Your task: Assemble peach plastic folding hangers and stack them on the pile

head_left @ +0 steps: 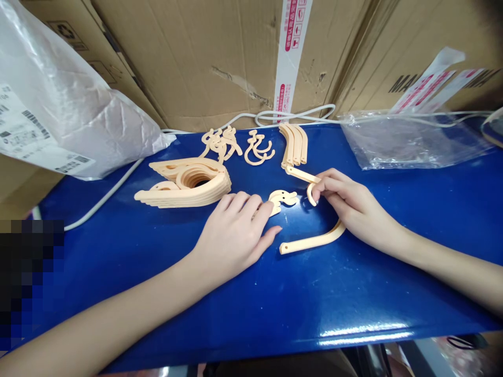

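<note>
My left hand [236, 230] lies flat on the blue table [275, 303], fingers stretched out, their tips on a small peach plastic piece [283, 198]. My right hand [349, 207] is curled, pinching a small peach hook [310, 195] between thumb and fingers. Under that hand runs a long curved peach arm [312, 242]; another straight arm [301, 174] lies just beyond the fingers.
A stack of flat peach parts [188, 186] sits to the left. Small hooks [257, 149] and curved arms [294, 142] lie at the back. A white bag [66, 115], a clear bag [408, 141], white cables [294, 114] and cardboard boxes [204, 57] line the rear.
</note>
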A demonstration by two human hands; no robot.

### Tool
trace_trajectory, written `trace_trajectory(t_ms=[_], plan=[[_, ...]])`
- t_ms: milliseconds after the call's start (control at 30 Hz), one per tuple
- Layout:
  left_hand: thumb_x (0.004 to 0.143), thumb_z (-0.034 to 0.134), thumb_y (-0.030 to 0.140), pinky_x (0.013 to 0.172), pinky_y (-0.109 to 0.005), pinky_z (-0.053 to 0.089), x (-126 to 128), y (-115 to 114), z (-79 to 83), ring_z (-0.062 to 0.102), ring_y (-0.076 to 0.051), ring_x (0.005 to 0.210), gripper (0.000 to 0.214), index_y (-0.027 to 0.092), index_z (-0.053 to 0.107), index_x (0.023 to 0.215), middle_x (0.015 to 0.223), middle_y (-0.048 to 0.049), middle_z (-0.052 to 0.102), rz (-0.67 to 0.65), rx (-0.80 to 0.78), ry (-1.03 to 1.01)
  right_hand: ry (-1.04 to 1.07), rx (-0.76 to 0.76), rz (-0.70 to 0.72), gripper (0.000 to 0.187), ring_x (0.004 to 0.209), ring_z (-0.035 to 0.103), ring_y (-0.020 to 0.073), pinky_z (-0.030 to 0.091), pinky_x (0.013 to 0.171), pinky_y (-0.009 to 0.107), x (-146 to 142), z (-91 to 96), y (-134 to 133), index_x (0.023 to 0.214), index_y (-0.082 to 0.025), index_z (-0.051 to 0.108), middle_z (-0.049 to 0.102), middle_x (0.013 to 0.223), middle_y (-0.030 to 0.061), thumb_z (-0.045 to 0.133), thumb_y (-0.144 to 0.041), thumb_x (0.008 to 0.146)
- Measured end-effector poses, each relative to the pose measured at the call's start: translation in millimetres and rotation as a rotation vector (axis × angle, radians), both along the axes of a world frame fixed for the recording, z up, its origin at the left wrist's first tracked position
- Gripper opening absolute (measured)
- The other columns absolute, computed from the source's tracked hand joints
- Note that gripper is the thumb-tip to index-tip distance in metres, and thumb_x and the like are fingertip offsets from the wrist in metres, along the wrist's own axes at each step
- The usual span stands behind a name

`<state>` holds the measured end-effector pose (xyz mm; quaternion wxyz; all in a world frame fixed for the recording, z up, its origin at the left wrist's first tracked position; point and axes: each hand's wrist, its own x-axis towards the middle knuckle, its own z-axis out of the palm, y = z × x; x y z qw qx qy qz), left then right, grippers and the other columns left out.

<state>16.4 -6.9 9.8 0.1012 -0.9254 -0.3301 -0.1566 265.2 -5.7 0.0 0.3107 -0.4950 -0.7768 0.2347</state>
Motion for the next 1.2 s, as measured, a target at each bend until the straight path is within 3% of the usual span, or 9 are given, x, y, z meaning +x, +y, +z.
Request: trace_trajectory(t_ms=[100,233,333,500,667,867,1000,1133,1200], plan=[[0.091,0.056,0.037,0.070,-0.042,0.051,1,0,1.2,0.063,-0.030,0.087,0.034,0.009,0.066,0.108,0.096,-0.0117,0.069,0.000,0.033,-0.013,-0.085,0.047,0.013,0.028,0.104,0.052,0.0210,0.040,0.093,0.039,1,0.2,1,0.084,-0.022,0.057,0.053,0.105,0.0048,0.038,-0.001,0.083],[0.097,0.048,0.030,0.101,-0.044,0.044,0,5,-2.0,0.047,-0.030,0.130,0.042,0.009,0.051,0.134,0.138,-0.0131,0.054,-0.128,-0.126,-0.033,-0.197,0.131,0.037,0.029,0.102,0.051,0.0224,0.039,0.092,0.041,3,2.1,3,0.084,-0.021,0.056,0.055,0.108,0.0067,0.037,0.000,0.083],[0.100,0.043,0.031,0.111,-0.043,0.038,-3,9,-4.8,0.037,-0.026,0.139,0.045,0.010,0.044,0.140,0.147,-0.0104,0.047,-0.172,-0.269,-0.020,-0.249,0.154,0.026,0.027,0.095,0.051,0.0227,0.040,0.086,0.041,3,2.8,4,0.085,-0.021,0.053,0.058,0.105,0.0066,0.039,0.001,0.081],[0.098,0.046,0.031,0.105,-0.043,0.044,-3,9,-5.2,0.048,-0.026,0.131,0.039,0.011,0.052,0.132,0.138,-0.0095,0.056,-0.152,-0.255,-0.055,-0.267,0.174,0.003,0.023,0.089,0.052,0.0221,0.041,0.081,0.039,4,1.9,6,0.090,-0.022,0.048,0.063,0.101,0.0056,0.043,-0.001,0.081],[0.096,0.047,0.021,0.081,-0.038,0.055,-1,3,-1.9,0.063,-0.025,0.102,0.023,0.010,0.061,0.111,0.110,-0.0096,0.069,-0.110,-0.096,-0.030,-0.299,0.172,0.009,0.020,0.089,0.054,0.0219,0.040,0.080,0.038,4,1.7,5,0.093,-0.021,0.048,0.064,0.102,0.0050,0.045,-0.005,0.082],[0.091,0.052,0.013,0.072,-0.036,0.054,-2,1,0.2,0.064,-0.023,0.086,0.017,0.012,0.062,0.104,0.095,-0.0066,0.068,-0.058,-0.037,0.035,-0.299,0.189,0.042,0.015,0.090,0.055,0.0239,0.040,0.078,0.039,2,6.4,2,0.094,-0.019,0.052,0.064,0.099,0.0070,0.047,-0.010,0.083],[0.090,0.054,0.012,0.070,-0.034,0.054,-4,2,-0.6,0.063,-0.022,0.083,0.014,0.013,0.063,0.100,0.093,-0.0056,0.068,-0.061,-0.016,0.030,-0.335,0.336,0.144,0.010,0.087,0.055,0.0225,0.041,0.075,0.037,-3,14.3,-5,0.097,-0.017,0.059,0.063,0.100,0.0088,0.052,-0.022,0.090],[0.093,0.052,0.015,0.070,-0.034,0.053,-4,1,-0.4,0.063,-0.021,0.081,0.014,0.013,0.065,0.098,0.091,-0.0051,0.068,-0.069,0.000,-0.023,-0.477,0.531,0.307,0.021,0.080,0.054,0.0205,0.039,0.070,0.035,-10,20.8,-17,0.093,-0.017,0.065,0.064,0.092,0.0081,0.059,-0.037,0.090],[0.094,0.050,0.016,0.071,-0.033,0.053,-3,0,0.1,0.063,-0.021,0.081,0.017,0.012,0.066,0.096,0.090,-0.0053,0.069,-0.073,0.000,-0.036,-0.542,0.578,0.352,0.021,0.079,0.055,0.0206,0.040,0.069,0.034,-12,21.2,-21,0.093,-0.017,0.066,0.065,0.088,0.0075,0.058,-0.036,0.092]])
